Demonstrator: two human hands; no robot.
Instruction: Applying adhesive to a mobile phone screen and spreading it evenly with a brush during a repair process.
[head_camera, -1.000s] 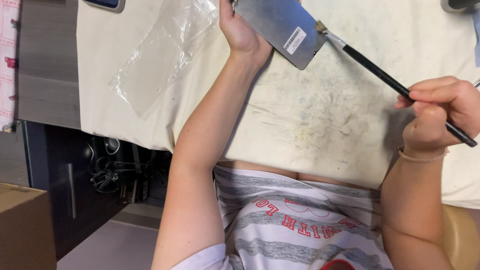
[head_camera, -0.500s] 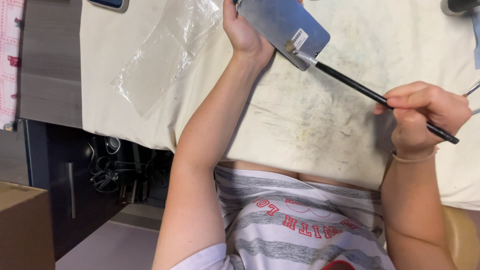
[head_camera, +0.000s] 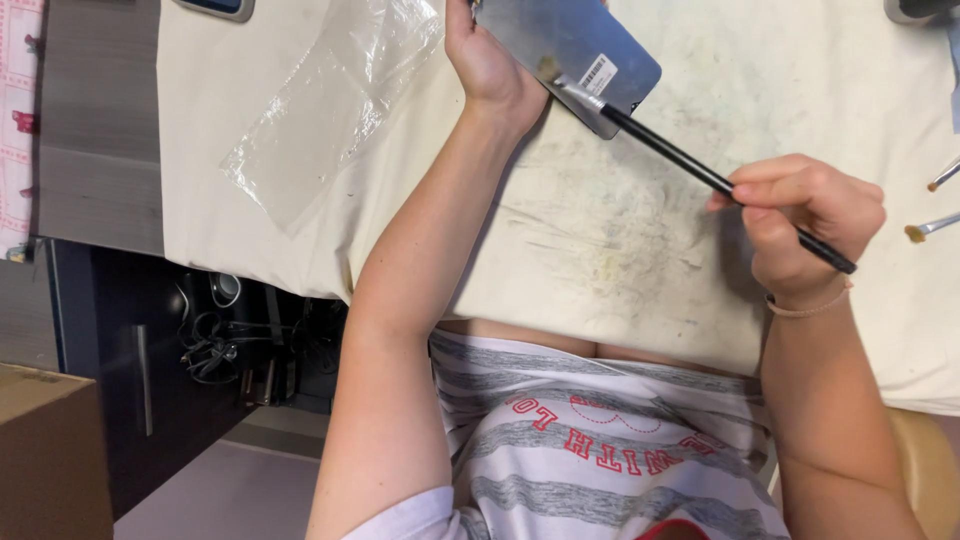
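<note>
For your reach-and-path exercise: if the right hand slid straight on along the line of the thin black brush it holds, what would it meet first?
Most likely the flat grey metal plate held by the left hand: the thin black brush in the right hand already has its tip on the plate.

My left arm stretches far forward, forearm bare, and my left hand (head_camera: 487, 60) is curled shut at the far edge of view. My right arm is bent at the elbow on the right; my right hand (head_camera: 805, 215) is closed in a pinch, fingers (head_camera: 770, 190) pointing left.
</note>
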